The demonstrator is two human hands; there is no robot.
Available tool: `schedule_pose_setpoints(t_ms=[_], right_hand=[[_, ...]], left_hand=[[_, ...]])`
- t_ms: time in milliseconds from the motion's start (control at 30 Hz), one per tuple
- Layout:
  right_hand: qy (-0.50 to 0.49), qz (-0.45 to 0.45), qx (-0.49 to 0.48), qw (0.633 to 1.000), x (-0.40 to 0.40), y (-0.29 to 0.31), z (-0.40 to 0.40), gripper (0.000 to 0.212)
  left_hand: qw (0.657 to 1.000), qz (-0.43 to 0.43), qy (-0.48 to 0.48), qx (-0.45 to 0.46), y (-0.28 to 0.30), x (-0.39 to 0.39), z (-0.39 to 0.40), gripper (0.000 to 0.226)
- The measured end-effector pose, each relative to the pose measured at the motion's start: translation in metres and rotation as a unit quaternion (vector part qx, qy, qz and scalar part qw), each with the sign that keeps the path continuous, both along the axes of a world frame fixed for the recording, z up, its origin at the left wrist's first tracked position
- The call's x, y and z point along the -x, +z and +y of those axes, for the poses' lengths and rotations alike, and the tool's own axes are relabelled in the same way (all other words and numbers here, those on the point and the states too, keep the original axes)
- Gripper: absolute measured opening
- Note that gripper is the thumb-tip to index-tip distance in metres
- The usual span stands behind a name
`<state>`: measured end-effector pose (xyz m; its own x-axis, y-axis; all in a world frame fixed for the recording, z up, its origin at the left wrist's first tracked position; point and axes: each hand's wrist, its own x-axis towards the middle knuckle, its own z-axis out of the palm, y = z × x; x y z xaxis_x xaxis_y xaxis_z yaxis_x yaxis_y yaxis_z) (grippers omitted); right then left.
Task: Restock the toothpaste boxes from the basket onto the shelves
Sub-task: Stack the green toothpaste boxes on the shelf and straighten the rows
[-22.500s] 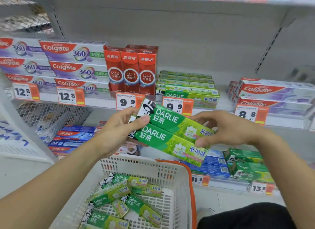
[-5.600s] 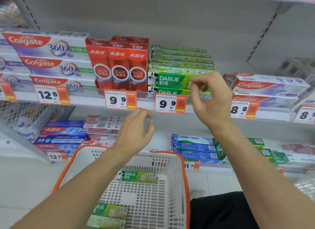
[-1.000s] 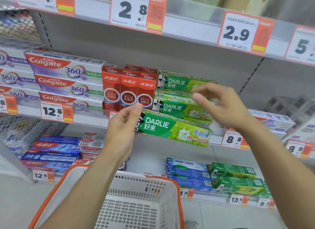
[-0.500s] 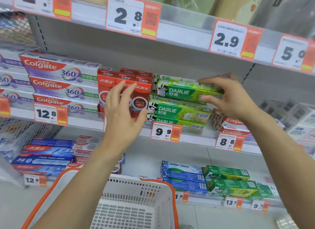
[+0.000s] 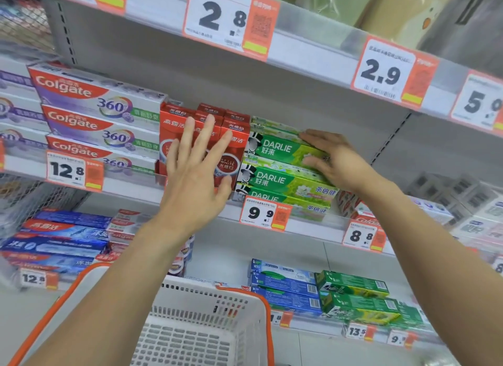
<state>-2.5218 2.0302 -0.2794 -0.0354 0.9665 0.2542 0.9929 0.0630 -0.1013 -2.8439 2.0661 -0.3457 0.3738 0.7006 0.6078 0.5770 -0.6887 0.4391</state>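
Head view: the right hand (image 5: 336, 158), at centre right of the frame, grips the right end of the top green Darlie toothpaste box (image 5: 283, 149), fingers over its top edge and thumb across its front. That box lies on a stack of matching green boxes (image 5: 283, 186) on the grey middle shelf (image 5: 190, 191), above the 9.9 price tag (image 5: 262, 214). The left hand (image 5: 197, 172) is spread wide, fingers straight, holding nothing, in front of the upright red toothpaste boxes (image 5: 235, 136) (whether it touches them I cannot tell). The white plastic basket with an orange rim (image 5: 206, 338) sits at the bottom centre.

Half a second ago the right hand was higher on the same box, fingers more curled; now it lies flatter along the end. The left hand has stayed open before the red boxes, and the camera has come closer.
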Motion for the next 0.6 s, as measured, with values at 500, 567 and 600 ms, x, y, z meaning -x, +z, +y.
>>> schedule_pose_setpoints(t_ms=[500, 567, 600], right_hand=[[0.112, 0.258, 0.242, 0.929, 0.235, -0.228, -0.097, 0.008], [0.103, 0.239, 0.379, 0.888, 0.262, -0.289, -0.107, 0.013], [0.094, 0.236, 0.429, 0.867, 0.275, -0.316, -0.113, 0.016]], left_hand=[[0.946, 0.194, -0.099, 0.242, -0.098, 0.087, -0.035, 0.018], [0.884, 0.313, -0.105, 0.332, -0.144, 0.116, -0.042, 0.023], [0.854, 0.354, -0.101, 0.368, -0.169, 0.131, -0.046, 0.025]])
